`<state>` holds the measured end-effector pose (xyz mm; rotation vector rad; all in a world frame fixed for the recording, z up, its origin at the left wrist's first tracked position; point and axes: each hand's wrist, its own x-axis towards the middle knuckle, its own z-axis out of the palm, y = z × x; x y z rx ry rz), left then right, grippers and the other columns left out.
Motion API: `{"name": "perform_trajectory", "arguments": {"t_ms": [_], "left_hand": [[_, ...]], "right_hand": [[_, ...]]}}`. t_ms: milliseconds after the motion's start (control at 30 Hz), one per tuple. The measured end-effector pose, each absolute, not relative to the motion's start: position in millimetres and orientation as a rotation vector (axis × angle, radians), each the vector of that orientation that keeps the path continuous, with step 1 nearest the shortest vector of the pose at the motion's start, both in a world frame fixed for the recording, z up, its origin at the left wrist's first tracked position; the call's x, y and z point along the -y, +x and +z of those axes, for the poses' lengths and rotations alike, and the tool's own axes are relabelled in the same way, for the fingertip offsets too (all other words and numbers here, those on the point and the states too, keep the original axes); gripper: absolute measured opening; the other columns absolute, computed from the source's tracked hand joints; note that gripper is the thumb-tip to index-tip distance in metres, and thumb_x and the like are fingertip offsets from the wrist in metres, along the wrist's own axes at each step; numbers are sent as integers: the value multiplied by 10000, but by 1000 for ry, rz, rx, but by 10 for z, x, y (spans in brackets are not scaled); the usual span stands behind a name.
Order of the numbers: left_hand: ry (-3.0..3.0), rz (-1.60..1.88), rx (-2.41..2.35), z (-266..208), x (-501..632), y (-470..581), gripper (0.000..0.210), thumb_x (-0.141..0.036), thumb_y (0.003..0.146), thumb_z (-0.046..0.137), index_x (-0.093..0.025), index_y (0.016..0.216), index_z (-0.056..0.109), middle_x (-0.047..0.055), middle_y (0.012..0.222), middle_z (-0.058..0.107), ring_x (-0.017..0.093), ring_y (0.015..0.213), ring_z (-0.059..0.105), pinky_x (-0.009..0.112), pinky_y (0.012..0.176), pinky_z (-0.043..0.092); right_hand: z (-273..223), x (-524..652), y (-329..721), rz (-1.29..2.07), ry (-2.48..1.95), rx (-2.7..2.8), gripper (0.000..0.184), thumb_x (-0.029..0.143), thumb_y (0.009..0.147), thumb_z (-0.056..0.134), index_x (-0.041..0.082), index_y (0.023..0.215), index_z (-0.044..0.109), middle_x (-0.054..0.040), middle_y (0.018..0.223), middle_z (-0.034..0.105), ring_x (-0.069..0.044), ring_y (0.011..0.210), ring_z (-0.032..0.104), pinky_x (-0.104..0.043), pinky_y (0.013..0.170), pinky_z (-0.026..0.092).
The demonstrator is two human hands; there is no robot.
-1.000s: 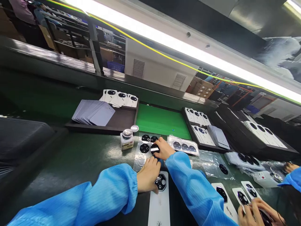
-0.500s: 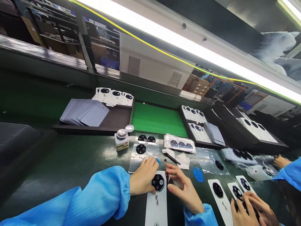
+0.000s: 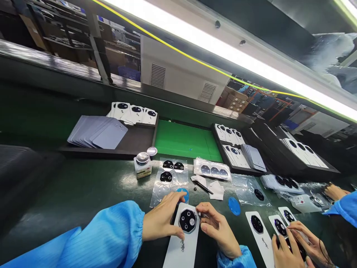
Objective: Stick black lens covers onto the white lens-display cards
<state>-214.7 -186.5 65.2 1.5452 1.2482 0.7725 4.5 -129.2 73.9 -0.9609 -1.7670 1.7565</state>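
Observation:
A white phone back cover [image 3: 181,247] with a black octagonal camera lens plate [image 3: 187,221] lies on the dark bench, tilted to the right at its top. My left hand [image 3: 163,217] spans its left side, thumb resting on the white face and fingers stretched past the upper edge. On the opposite side, my right hand [image 3: 219,229] has curled fingers and a thumb closed at the cover's upper right edge. Their exact contact is partly hidden. A blue round film [image 3: 183,194] lies just beyond my left fingertips. A black tweezers-like tool [image 3: 203,187] rests on white wipes [image 3: 216,190].
A lens plate sheet [image 3: 167,188], metal-topped bottle [image 3: 143,169] and bagged lens plates [image 3: 212,169] stand beyond my hands. Trays [image 3: 136,139] of covers line the back. A co-worker's hands [image 3: 291,247] work on covers at right. Another blue film [image 3: 234,206] lies nearby.
The cover has turned, its lower end swinging left. My left hand has shifted slightly left and down, uncovering more of the lens plate. My right fingers have closed in at the cover's edge.

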Motion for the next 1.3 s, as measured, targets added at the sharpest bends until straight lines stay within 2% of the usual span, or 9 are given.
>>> {"name": "perform_trajectory", "arguments": {"t_ms": [100, 233, 367, 433, 567, 733, 900, 1033, 1300], "left_hand": [[1076, 939, -934, 579, 2000, -2162, 753, -327, 652, 750, -218, 1255, 313, 117, 1223, 542, 284, 1145, 533, 430, 967, 399], [834, 1012, -781, 600, 2073, -2210, 584, -478, 705, 736, -185, 1096, 416, 80, 966, 659, 222, 888, 646, 323, 759, 463], [749, 1134, -896, 679, 2027, -2316, 533, -480, 672, 757, -184, 992, 451, 42, 844, 673, 172, 731, 640, 265, 657, 443], [712, 1158, -955, 709, 1998, -2373, 488, -447, 681, 742, -185, 978, 457, 24, 802, 669, 161, 689, 631, 253, 628, 434], [700, 1201, -1036, 708, 1949, -2443, 371, -376, 744, 671, -190, 990, 465, 9, 804, 667, 147, 675, 619, 234, 605, 411], [639, 1244, -1053, 624, 1866, -2443, 441, -404, 649, 708, -182, 947, 471, 16, 752, 662, 164, 647, 611, 247, 595, 411], [644, 1223, -1062, 660, 1847, -2466, 455, -444, 656, 723, -193, 937, 469, 9, 760, 653, 164, 673, 614, 255, 625, 416], [643, 1218, -1042, 688, 1855, -2484, 450, -457, 664, 731, -190, 923, 479, 2, 757, 662, 139, 648, 603, 236, 609, 415], [610, 1222, -1027, 633, 1851, -2489, 389, -392, 682, 721, -185, 895, 470, 6, 727, 672, 146, 636, 622, 230, 593, 424]], "right_hand": [[787, 1291, -29, 1751, -901, 1736, 441, 550, 669, 758, 247, 985, 699, -48, 1025, 530, -161, 780, 559, -321, 754, 511], [862, 1206, -245, 1701, -847, 1740, 438, 556, 669, 757, 248, 977, 709, -67, 1024, 567, -194, 833, 589, -330, 744, 533], [879, 1052, -412, 1547, -860, 1679, 415, 522, 669, 774, 257, 982, 714, -103, 1177, 568, -268, 1070, 575, -379, 862, 530], [847, 975, -453, 1475, -878, 1642, 420, 513, 661, 782, 257, 988, 717, -112, 1235, 550, -283, 1112, 560, -395, 887, 527], [699, 865, -461, 1514, -865, 1588, 445, 504, 677, 773, 274, 1054, 711, -103, 1191, 590, -279, 1049, 595, -397, 848, 548], [513, 797, -397, 1696, -852, 1495, 451, 490, 725, 742, 309, 1135, 688, -71, 1087, 673, -262, 967, 633, -438, 929, 501], [490, 827, -397, 1690, -853, 1395, 457, 522, 738, 709, 281, 1126, 699, -87, 1089, 671, -287, 963, 619, -451, 882, 502], [500, 879, -427, 1651, -891, 1362, 417, 515, 787, 661, 284, 1134, 684, -71, 1055, 666, -249, 875, 607, -435, 896, 479], [363, 764, -346, 1731, -851, 1330, 400, 502, 721, 741, 269, 1046, 727, -74, 1017, 681, -225, 815, 622, -407, 848, 506]]}}
